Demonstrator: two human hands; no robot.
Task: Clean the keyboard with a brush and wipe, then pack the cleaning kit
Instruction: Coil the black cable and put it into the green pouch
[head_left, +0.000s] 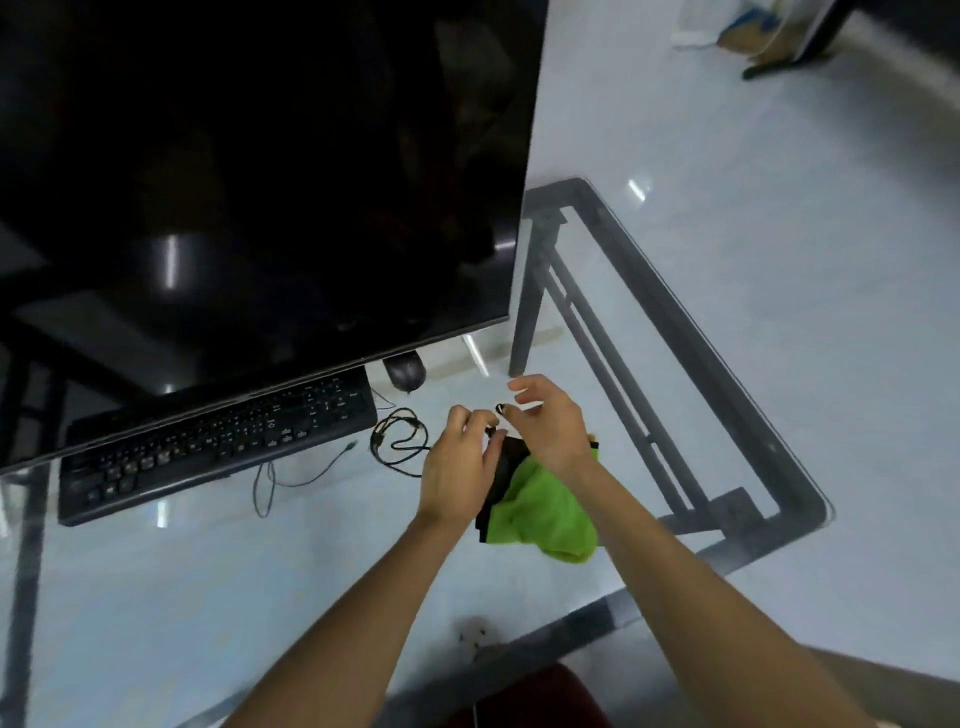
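Observation:
A black keyboard (218, 441) lies on the glass desk (156, 597) under the monitor's lower edge. To its right a black pouch (498, 483) lies partly under a bright green cloth (545, 512). My left hand (460, 467) grips the pouch's upper end. My right hand (545, 421) hovers just above it, thumb and finger pinched on a small black piece (501, 408), perhaps a zip pull or cord end. No brush can be made out.
A large dark monitor (260, 182) fills the upper left. A black mouse (405, 371) sits behind the keyboard, and a coiled black cable (400, 441) lies beside my left hand. The desk's metal frame (675, 332) runs along the right edge. A dark red chair seat (530, 696) is below.

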